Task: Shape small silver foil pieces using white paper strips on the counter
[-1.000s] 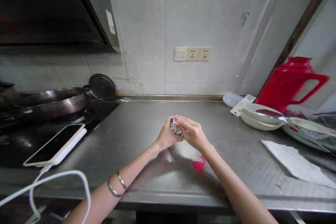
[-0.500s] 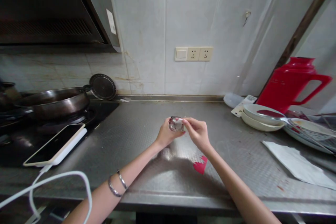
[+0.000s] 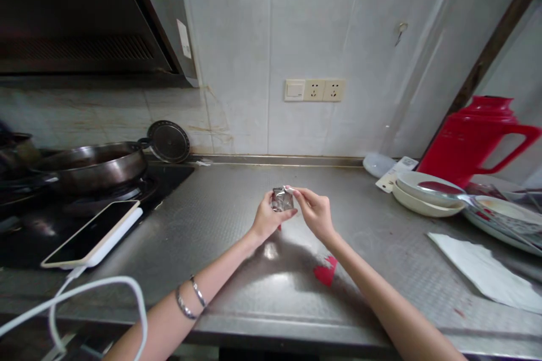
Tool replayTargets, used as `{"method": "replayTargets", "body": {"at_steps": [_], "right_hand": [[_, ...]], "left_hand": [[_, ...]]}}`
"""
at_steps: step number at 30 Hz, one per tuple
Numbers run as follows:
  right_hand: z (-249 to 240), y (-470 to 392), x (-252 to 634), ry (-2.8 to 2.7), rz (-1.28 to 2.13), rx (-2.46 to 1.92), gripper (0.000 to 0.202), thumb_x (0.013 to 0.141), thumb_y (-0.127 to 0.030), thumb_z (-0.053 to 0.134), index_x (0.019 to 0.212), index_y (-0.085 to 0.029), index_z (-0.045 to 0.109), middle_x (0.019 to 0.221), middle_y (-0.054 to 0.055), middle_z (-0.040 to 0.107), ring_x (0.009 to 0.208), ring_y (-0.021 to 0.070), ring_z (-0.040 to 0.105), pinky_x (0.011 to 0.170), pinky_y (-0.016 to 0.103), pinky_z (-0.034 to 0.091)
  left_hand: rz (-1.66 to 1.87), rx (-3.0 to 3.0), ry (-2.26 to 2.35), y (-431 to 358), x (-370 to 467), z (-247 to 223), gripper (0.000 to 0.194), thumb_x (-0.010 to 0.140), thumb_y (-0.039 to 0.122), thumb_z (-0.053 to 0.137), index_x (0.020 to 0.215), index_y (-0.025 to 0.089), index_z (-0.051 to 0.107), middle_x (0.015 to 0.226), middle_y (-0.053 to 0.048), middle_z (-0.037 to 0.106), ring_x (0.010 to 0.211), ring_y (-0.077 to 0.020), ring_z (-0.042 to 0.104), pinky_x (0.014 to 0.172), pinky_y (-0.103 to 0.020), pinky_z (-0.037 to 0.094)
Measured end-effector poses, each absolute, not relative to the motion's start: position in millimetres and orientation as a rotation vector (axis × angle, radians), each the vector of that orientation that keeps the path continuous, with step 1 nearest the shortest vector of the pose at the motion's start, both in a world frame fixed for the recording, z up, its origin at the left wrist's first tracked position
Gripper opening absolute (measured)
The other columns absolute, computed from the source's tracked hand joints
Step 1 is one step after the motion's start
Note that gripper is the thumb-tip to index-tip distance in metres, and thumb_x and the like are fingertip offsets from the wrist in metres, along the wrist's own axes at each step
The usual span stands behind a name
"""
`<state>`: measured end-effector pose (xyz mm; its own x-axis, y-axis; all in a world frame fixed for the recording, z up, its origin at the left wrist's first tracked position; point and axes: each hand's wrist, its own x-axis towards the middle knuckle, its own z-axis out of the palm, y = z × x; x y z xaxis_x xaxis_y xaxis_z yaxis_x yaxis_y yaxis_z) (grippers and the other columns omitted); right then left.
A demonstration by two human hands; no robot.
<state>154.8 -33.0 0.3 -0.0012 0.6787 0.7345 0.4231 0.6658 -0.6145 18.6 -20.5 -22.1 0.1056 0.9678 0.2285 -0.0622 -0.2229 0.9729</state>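
My left hand [image 3: 266, 218] is wrapped around a small, clear, shiny container [image 3: 282, 200] with a dark rim, held just above the steel counter. Whether it is glass or plastic, I cannot tell. Thumb and fingers of my right hand [image 3: 317, 211] pinch a small whitish scrap [image 3: 289, 188] at the container's upper right edge. A torn red scrap [image 3: 326, 272] lies on the counter between my forearms. Just below my left hand shows another small red bit [image 3: 279, 227].
To the left, a phone [image 3: 91, 234] with a white cable lies by the stove, where a steel pan [image 3: 99, 169] stands. At right are stacked bowls [image 3: 425, 203], a red thermos jug [image 3: 474, 138] and a white paper napkin [image 3: 483, 271]. A tiled wall rises behind the counter [image 3: 228, 197].
My right hand has moved slightly left and up along the container's edge, with the whitish scrap in its fingers. A red bit now shows below my left hand. The view has shifted a little.
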Motion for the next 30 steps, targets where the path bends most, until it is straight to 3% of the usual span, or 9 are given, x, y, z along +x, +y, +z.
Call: {"method": "replayTargets", "body": {"at_steps": [5,8,13,19,25,30], "right_hand": [[4,-29,165,-1.56,0.346,-0.916,0.03,0.086,-0.04,0.052,0.09,-0.02,0.074,0.082,0.004,0.074,0.07,0.0185,0.067,0.061,0.026,0.05],[4,-17,170,-1.389,0.36,-0.955,0.033,0.085,-0.043,0.053,0.091,-0.018,0.073,0.085,0.004,0.074,0.075,0.0196,0.067,0.067,0.029,0.051],[3,1,171,-1.348,0.423,-0.94,0.035,0.082,-0.045,0.056,0.095,-0.017,0.072,0.097,0.008,0.072,0.089,0.0226,0.066,0.078,0.033,0.051],[-1,-2,164,-1.725,0.432,-0.907,0.034,0.09,-0.04,0.046,0.103,-0.02,0.069,0.096,0.006,0.073,0.077,0.0176,0.068,0.066,0.025,0.052],[5,-15,160,-1.899,0.273,-0.747,0.029,0.092,-0.03,0.043,0.108,-0.023,0.066,0.111,0.006,0.068,0.106,0.0203,0.062,0.089,0.031,0.05],[7,-21,159,-1.946,0.221,-0.67,0.03,0.092,-0.026,0.042,0.11,-0.023,0.065,0.11,0.007,0.068,0.108,0.0202,0.061,0.09,0.032,0.049]], "left_hand": [[1.278,1.347,0.931,-23,19,-14,0.053,0.06,0.034,0.078,0.102,0.014,0.053,0.09,-0.005,0.061,0.058,-0.0094,0.058,0.035,-0.014,0.037],[1.244,1.358,0.906,-19,22,-10,0.053,0.059,0.033,0.078,0.101,0.014,0.052,0.088,-0.004,0.06,0.056,-0.0097,0.058,0.032,-0.014,0.037],[1.197,1.405,0.861,-7,29,-14,0.063,0.058,0.03,0.079,0.11,0.015,0.048,0.093,-0.005,0.06,0.052,-0.0084,0.057,0.03,-0.013,0.036],[1.166,1.423,0.832,-7,29,-24,0.077,0.058,0.033,0.079,0.123,0.021,0.042,0.078,0.001,0.058,0.049,-0.0098,0.056,0.03,-0.015,0.039],[1.137,1.359,0.779,-20,18,-16,0.08,0.057,0.043,0.079,0.123,0.022,0.041,0.078,0.002,0.058,0.051,-0.0108,0.058,0.035,-0.018,0.045],[1.127,1.332,0.777,-25,16,-15,0.071,0.059,0.048,0.077,0.115,0.02,0.042,0.073,0.003,0.056,0.05,-0.01,0.056,0.035,-0.018,0.044]]}}
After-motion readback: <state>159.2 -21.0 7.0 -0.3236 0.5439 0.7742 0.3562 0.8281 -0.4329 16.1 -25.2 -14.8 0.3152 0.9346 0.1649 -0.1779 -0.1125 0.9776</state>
